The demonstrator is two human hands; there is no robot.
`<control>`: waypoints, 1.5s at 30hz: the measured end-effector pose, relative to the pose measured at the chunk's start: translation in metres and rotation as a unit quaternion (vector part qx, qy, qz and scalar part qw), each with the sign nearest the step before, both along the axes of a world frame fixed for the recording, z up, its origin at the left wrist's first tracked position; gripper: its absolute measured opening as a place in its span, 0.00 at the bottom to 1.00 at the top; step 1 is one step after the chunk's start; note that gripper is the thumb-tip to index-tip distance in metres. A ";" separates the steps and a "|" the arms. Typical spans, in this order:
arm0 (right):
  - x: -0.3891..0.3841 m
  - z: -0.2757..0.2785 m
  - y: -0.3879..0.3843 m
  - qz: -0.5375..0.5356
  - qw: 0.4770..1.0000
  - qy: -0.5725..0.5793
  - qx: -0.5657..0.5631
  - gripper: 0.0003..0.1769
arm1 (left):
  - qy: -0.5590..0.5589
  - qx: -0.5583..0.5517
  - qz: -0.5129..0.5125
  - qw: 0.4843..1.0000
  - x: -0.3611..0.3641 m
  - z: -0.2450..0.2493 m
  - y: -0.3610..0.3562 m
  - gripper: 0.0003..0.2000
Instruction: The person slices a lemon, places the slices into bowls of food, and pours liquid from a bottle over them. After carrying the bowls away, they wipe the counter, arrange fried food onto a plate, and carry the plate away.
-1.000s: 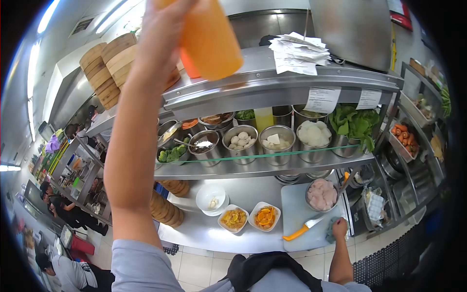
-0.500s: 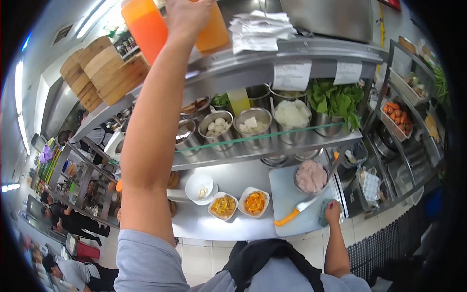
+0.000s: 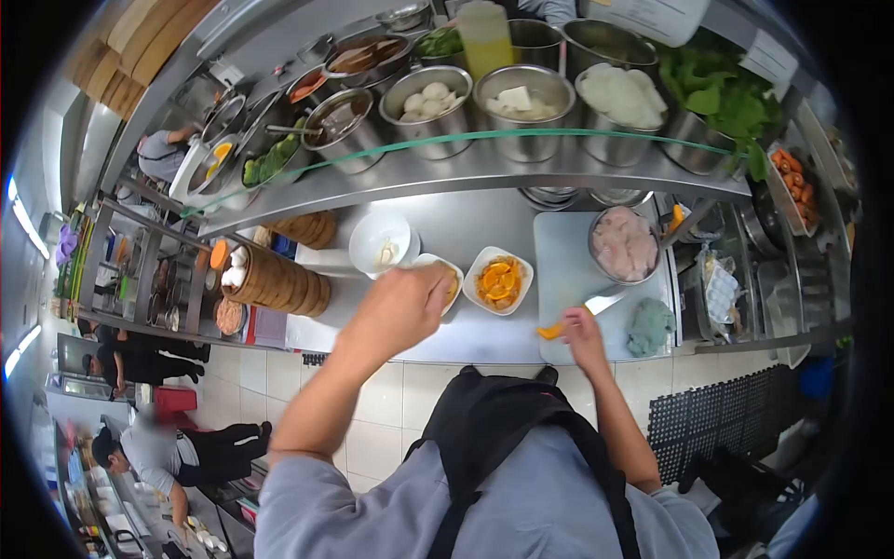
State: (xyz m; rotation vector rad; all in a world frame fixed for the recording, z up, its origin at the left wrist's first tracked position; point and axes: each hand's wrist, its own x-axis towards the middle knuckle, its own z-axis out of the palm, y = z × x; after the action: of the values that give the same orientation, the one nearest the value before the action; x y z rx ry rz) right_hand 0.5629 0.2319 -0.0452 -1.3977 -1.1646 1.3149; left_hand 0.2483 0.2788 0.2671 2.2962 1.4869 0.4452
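Two hands are being held over the steel surface (image 3: 480, 334): the right hand (image 3: 582, 334) is being closed around an orange-handled knife (image 3: 551, 331), blade pointing to 1 o'clock; the left hand (image 3: 400, 307), fingers curled, is being set against a dish (image 3: 453, 279) at its 1 o'clock, grip unclear.

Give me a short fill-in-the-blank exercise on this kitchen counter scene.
1. The right hand grips a knife whose handle is ___.
2. The green cloth lies on the ___, beside the knife.
3. The left hand covers part of a square white dish, one of ___ such dishes side by side.

Missing words: orange; cutting board; two.
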 end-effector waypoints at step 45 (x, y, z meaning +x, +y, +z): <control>-0.598 -0.015 -0.180 0.465 0.840 0.054 -0.275 0.27 | -0.363 0.122 0.839 0.387 -0.439 -0.323 -0.686 0.11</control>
State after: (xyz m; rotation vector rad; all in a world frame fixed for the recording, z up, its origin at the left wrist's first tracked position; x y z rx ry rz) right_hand -0.0348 0.0522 -0.0601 -1.0902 -1.5338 2.5400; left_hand -0.1903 -0.4074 -0.0561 -0.4995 2.4679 1.7727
